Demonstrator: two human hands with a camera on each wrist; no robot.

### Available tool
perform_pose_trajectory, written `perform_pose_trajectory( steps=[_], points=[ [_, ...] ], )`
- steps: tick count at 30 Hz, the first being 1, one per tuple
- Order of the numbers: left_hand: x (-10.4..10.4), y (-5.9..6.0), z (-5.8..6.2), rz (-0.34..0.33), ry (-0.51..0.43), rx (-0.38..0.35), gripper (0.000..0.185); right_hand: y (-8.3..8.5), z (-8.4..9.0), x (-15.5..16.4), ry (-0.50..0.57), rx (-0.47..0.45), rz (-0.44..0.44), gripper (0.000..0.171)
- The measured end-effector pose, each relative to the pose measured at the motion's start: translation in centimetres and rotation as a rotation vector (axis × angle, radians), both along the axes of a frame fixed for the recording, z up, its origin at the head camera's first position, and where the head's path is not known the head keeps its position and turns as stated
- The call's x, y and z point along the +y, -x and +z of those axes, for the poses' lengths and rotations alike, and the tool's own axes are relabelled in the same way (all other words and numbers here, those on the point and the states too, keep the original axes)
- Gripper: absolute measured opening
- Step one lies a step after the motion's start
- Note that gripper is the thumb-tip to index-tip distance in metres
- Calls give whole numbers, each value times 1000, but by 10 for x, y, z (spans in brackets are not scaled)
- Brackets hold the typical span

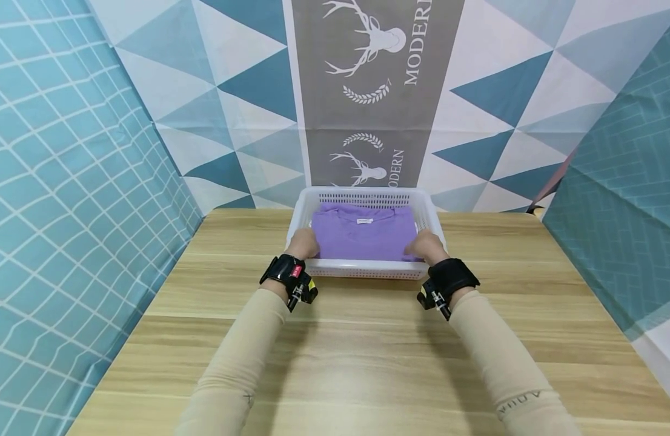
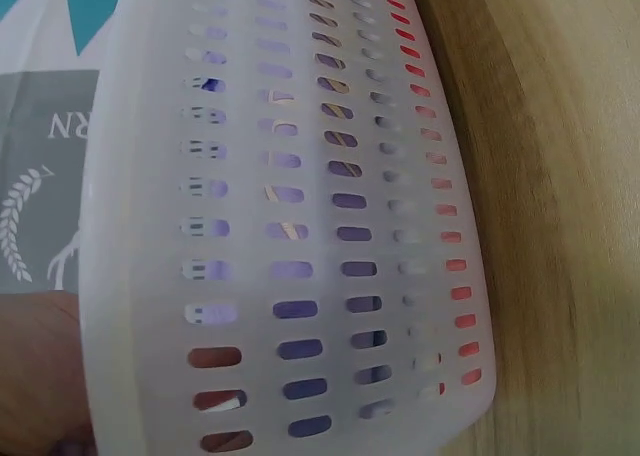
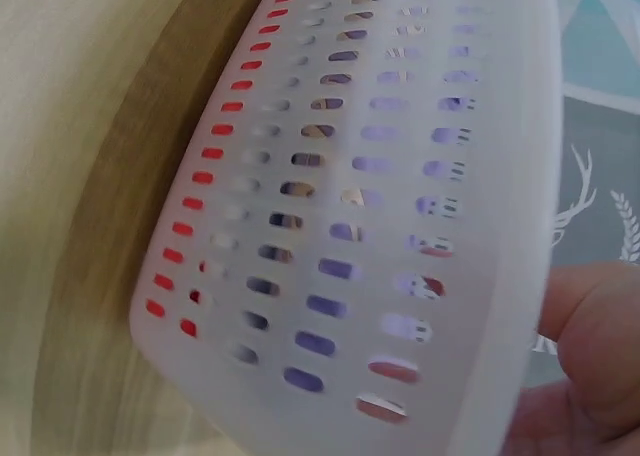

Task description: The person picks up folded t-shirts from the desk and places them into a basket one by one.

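A folded purple T-shirt lies neck side away in a white plastic basket. My left hand reaches over the basket's near left corner, its curled fingers gripping the shirt's left edge. At the opposite near corner, my right hand holds the shirt's right edge with bent fingers. Both wrist views look at the slotted front wall from outside; purple cloth and some skin show through the slots. Much of the left hand is hidden by the rim, as are the fingertips of the right hand.
The basket stands at the back of a wood-grain table, close to a patterned cloth backdrop. Blue tiled-pattern cloth hangs on the left, and teal cloth on the right. Red shows through the basket's lowest slots.
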State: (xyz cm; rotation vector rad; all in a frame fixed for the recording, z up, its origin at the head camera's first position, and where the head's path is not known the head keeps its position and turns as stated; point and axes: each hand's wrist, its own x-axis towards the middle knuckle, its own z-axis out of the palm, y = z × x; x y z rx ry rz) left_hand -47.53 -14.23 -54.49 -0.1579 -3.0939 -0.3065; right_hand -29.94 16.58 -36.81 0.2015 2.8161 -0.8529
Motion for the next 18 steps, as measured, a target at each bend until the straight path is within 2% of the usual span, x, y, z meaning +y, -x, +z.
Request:
perform_pose_trajectory(
  steps=[1, 2, 3, 4, 6, 7, 9, 11, 12, 13, 14, 16, 17, 18],
  points=[
    [0, 1, -1, 16, -2, -3, 13, 1, -1, 0, 8, 7, -12, 23],
    [0, 3, -3, 24, -9, 39, 11, 3, -3, -1, 9, 16, -30, 20],
    [2, 1, 1, 37, -20, 18, 14, 4, -5, -1, 4, 27, -46, 17],
    [4, -1, 4, 45, -29, 35, 14, 6, -7, -1, -1, 40, -64, 13],
    [10, -10, 15, 54, -58, 65, 16, 9, -12, -2, -7, 68, -102, 9],
    [13, -16, 25, 53, -96, 26, 18, 10, -14, -2, -6, 81, -120, 9],
    [18, -27, 37, 46, -165, 26, 21, 12, -18, -2, 5, 101, -149, 10],
    [21, -35, 44, 25, -217, 38, 24, 13, -22, -2, 2, 133, -164, 11],
    [23, -39, 50, 13, -246, 2, 28, 14, -23, -2, -8, 154, -168, 11],
    [23, -43, 53, 8, -271, -3, 29, 14, -23, -1, -29, 179, -165, 12],
    [22, -42, 49, -10, -285, 52, 31, 14, -24, 0, -46, 210, -160, 13],
    [22, -43, 51, -31, -305, 69, 35, 13, -23, 1, -83, 264, -151, 15],
    [20, -42, 49, -49, -321, 122, 39, 13, -23, 1, -95, 288, -152, 15],
    [20, -44, 52, -53, -337, 105, 40, 13, -21, 1, -100, 298, -156, 16]
  ],
)
